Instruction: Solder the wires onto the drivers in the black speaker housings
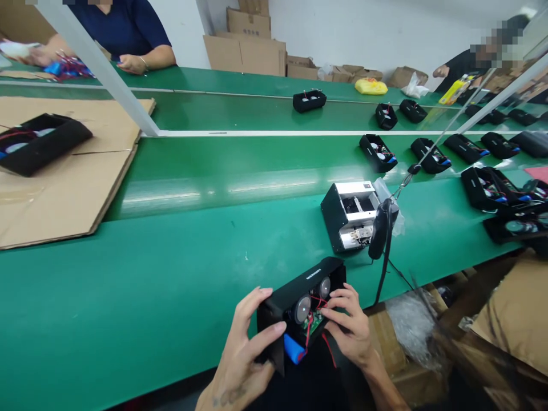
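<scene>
An open black speaker housing [280, 297] is tilted over the table's near edge, with two round speaker drivers [303, 309], a green circuit board [315, 324] and red wires [309, 331] showing inside. A blue battery pack [293, 348] hangs out at its lower left. My left hand [246, 348] is closed around the housing's left end, thumb on the near edge. At the right end, my right hand [349, 325] has its fingers bent into the opening, at the wires and board. Exactly what its fingertips pinch is hidden.
A black-and-silver machine [353, 217] stands beyond the housing, and a black tool [381, 228] hangs from a cable beside it. More housings [378, 153] line the green bench rightward. Cardboard [64, 200] lies left, under another housing [45, 142]. Two people sit across the bench.
</scene>
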Tool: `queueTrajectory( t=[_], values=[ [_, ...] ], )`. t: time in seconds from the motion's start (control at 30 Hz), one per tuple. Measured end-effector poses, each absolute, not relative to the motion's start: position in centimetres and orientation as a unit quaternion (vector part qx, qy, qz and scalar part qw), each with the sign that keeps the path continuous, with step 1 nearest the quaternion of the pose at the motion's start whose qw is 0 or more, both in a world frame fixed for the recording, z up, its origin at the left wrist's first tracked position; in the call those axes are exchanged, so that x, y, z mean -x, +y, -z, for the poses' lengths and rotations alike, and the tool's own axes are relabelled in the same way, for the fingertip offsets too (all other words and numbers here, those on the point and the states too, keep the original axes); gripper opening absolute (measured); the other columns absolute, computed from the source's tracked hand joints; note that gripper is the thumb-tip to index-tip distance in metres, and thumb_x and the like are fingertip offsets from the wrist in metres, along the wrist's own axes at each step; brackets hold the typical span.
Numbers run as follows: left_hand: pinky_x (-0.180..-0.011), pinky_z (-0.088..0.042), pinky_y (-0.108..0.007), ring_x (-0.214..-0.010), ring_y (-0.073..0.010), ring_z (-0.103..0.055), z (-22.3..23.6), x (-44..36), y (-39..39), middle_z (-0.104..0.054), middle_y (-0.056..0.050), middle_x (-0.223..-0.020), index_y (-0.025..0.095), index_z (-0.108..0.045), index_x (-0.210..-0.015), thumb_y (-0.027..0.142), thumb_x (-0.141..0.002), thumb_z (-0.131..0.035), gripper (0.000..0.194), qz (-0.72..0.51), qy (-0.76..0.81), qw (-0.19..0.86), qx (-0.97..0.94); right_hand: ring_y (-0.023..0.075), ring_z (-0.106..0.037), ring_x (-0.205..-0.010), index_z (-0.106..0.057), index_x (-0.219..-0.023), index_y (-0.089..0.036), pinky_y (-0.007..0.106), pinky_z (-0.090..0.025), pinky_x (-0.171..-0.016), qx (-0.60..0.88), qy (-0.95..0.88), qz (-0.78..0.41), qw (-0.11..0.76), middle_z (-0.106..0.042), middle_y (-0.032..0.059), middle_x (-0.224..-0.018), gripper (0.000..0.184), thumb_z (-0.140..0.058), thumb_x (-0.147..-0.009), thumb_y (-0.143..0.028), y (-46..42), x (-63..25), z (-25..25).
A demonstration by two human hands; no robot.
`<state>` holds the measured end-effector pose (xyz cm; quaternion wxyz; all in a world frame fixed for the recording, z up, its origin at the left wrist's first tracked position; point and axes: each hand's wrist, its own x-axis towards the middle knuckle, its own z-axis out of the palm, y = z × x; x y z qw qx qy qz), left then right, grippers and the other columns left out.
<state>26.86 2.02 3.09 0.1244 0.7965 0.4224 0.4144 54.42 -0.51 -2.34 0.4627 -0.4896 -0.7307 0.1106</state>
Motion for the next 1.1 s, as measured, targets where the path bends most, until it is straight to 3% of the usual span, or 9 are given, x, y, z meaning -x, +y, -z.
queueTrajectory(
  t=[0.13,0.37,0.77,0.97,1.1],
  values=[
    [-0.105,-0.068,-0.059,-0.147,-0.0352,-0.060,-3.7,-27.4,2.1,-0.054,-0.010,-0.163,0.047,-0.057,-0.149,-0.002,-0.082,-0.068,0.083,-0.419,0.370,0.171,-0.811,0.0226,-0.072,-0.103,-0.079,-0.115,-0.033,0.059,-0.051,-0.114,0.489,-0.730,-0.129,0.459,-0.072,-0.0002,-0.096,0.038,-0.065,-0.090,-0.008,-0.7,-55.0,2.3],
    [-0.104,-0.068,-0.058,-0.144,-0.0356,-0.063,-4.3,-28.2,2.2,-0.052,-0.005,-0.167,0.053,-0.059,-0.149,-0.001,-0.074,-0.064,0.093,-0.410,0.376,0.167,-0.814,0.0199,-0.073,-0.102,-0.079,-0.109,-0.034,0.055,-0.051,-0.117,0.485,-0.719,-0.146,0.475,-0.071,-0.0013,-0.097,0.032,-0.066,-0.093,-0.010,-0.7,-55.5,2.8],
    [-0.111,-0.065,-0.056,-0.151,-0.0335,-0.056,-3.7,-28.0,2.2,-0.049,-0.008,-0.167,0.043,-0.062,-0.143,0.005,-0.087,-0.071,0.068,-0.416,0.395,0.183,-0.798,0.0210,-0.076,-0.100,-0.080,-0.107,-0.031,0.056,-0.052,-0.118,0.498,-0.699,-0.156,0.490,-0.076,-0.0009,-0.095,0.026,-0.070,-0.094,-0.011,-0.5,-55.2,3.0],
    [-0.101,-0.070,-0.049,-0.144,-0.0350,-0.065,-1.6,-24.9,3.5,-0.053,-0.013,-0.164,0.034,-0.061,-0.143,0.021,-0.090,-0.079,0.057,-0.409,0.436,0.171,-0.784,0.0238,-0.078,-0.099,-0.079,-0.109,-0.027,0.057,-0.059,-0.111,0.515,-0.683,-0.135,0.500,-0.083,0.0014,-0.095,0.021,-0.076,-0.095,-0.012,0.2,-54.3,2.6],
    [-0.102,-0.070,-0.056,-0.137,-0.0370,-0.070,2.5,-22.3,3.9,-0.061,-0.012,-0.155,0.032,-0.063,-0.139,0.040,-0.087,-0.084,0.056,-0.373,0.507,0.193,-0.753,0.0254,-0.077,-0.110,-0.079,-0.106,-0.027,0.052,-0.065,-0.102,0.513,-0.698,-0.085,0.492,-0.084,0.0052,-0.108,0.022,-0.072,-0.097,-0.009,0.8,-53.6,2.3]
  ],
)
